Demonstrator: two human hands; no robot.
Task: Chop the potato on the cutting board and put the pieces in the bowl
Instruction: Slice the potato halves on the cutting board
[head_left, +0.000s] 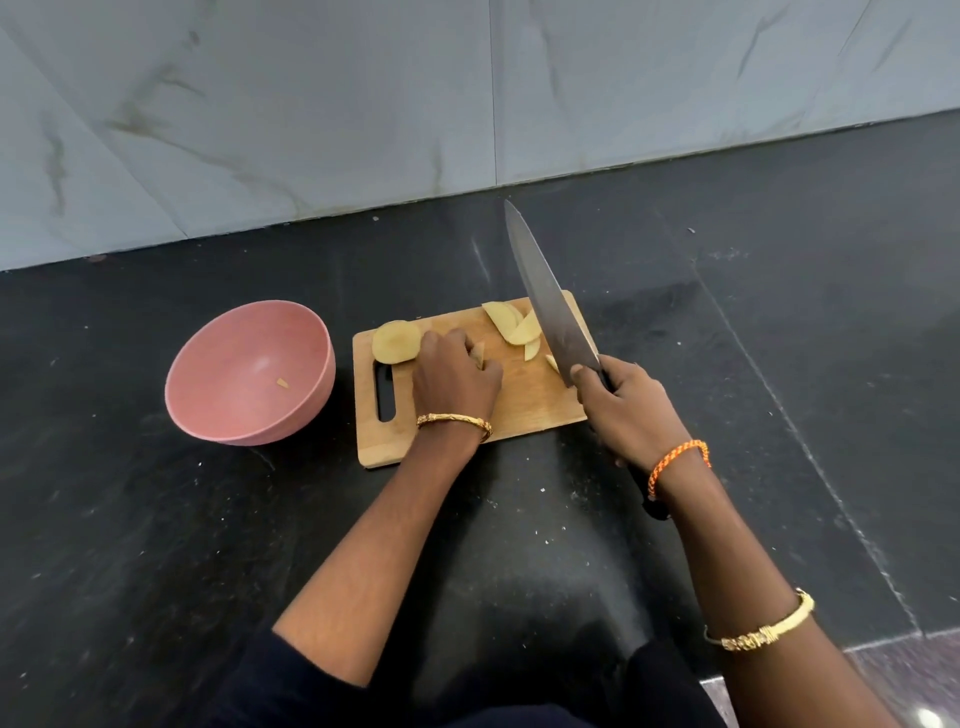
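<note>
A wooden cutting board (524, 400) lies on the black counter. A round potato half (396, 341) sits at its far left corner, and several cut wedges (514, 325) lie at its far right. My left hand (453, 375) is curled over the middle of the board and pinches a small potato piece (478, 355). My right hand (623, 402) grips the black handle of a large knife (548, 306), whose blade slants up above the board's right side, tip pointing away. A pink bowl (208, 395) stands left of the board with one small potato bit (282, 383) inside.
The black counter (156, 545) runs to a grey marbled wall (311, 104) behind the board. White specks dot the counter in front of the board. The counter's front edge shows at the bottom right.
</note>
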